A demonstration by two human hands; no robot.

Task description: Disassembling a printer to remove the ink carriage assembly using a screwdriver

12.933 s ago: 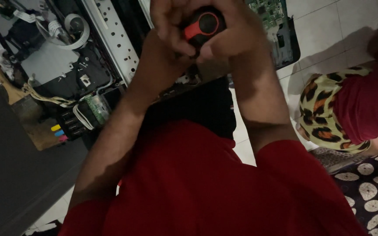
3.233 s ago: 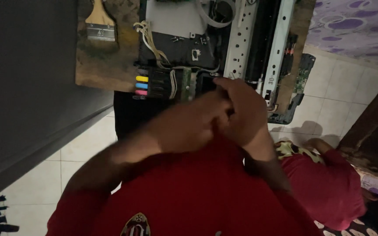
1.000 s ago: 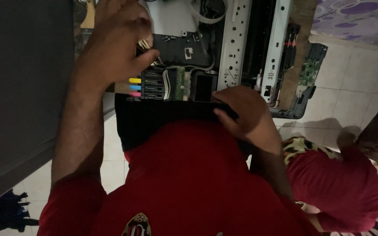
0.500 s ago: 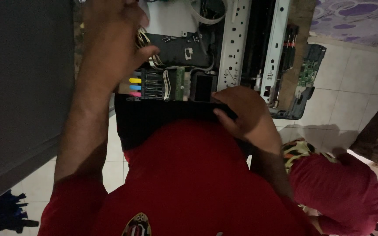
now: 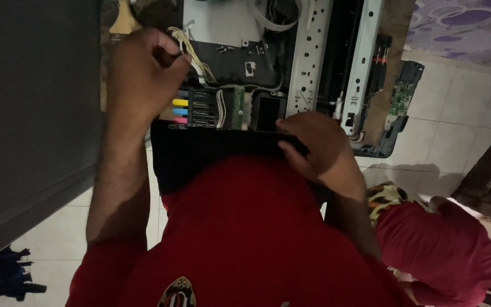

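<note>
The left hand [image 5: 143, 74] is curled shut around a bundle of pale wires [image 5: 191, 54] at the opened printer [image 5: 308, 62], just above its coloured ink tanks [image 5: 182, 111]. The right hand [image 5: 316, 150] is clamped on the printer's black front edge [image 5: 211, 142]. A paintbrush [image 5: 123, 20] lies beyond the left hand.

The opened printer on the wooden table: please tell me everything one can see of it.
The opened printer lies on the wooden table with its cover off. Inside show a pale perforated metal rail, a grey plate, a dark board, yellowish wires and a row of ink tabs in blue, yellow and pink. The left hand pinches the wires; the right hand grips its black front edge. A green circuit board sits at its right side.
</note>
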